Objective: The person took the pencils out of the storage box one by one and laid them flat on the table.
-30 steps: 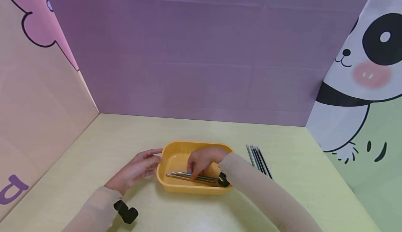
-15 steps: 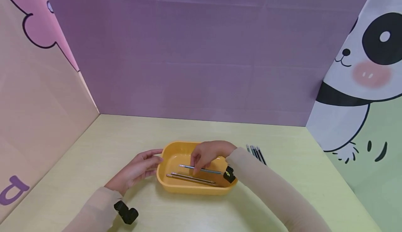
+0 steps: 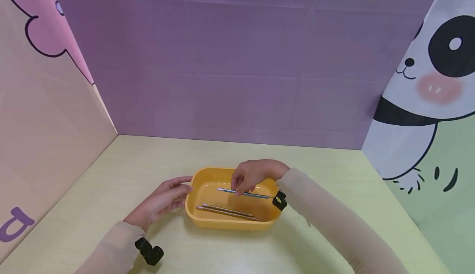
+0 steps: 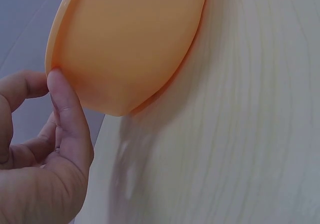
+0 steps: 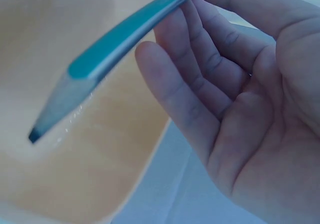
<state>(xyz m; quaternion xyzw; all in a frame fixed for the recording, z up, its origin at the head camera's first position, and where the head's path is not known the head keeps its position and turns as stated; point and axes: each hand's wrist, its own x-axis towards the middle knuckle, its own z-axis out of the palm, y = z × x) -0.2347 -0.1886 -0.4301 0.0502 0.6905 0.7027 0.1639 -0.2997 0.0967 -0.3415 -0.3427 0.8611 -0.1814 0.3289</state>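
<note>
A yellow plastic tray (image 3: 237, 224) with rounded corners stands on the table. My left hand (image 3: 163, 200) pinches its left rim between thumb and fingers, as the tray (image 4: 130, 39) in the left wrist view shows. Over the tray, my right hand (image 3: 259, 173) pinches a pencil (image 3: 256, 195) near its middle, and it lies almost level. Close up in the right wrist view, that pencil (image 5: 115, 39) has a teal barrel and a sharpened dark tip; the other fingers of the right hand (image 5: 240, 104) are loosely bent. Two more pencils (image 3: 228, 212) lie side by side along the tray's near side.
A light wood-grain table (image 3: 208, 253) spreads around the tray. Purple backing (image 3: 237, 68) rises behind it, with a pinkish panel (image 3: 55, 121) at left and a panda-printed panel (image 3: 419, 101) at right. The right sleeve (image 3: 334, 220) crosses the table's right part.
The right hand has lifted one pencil from the others in the tray and moved it up and right. The pencils right of the tray are now hidden behind the sleeve. The left hand stays put.
</note>
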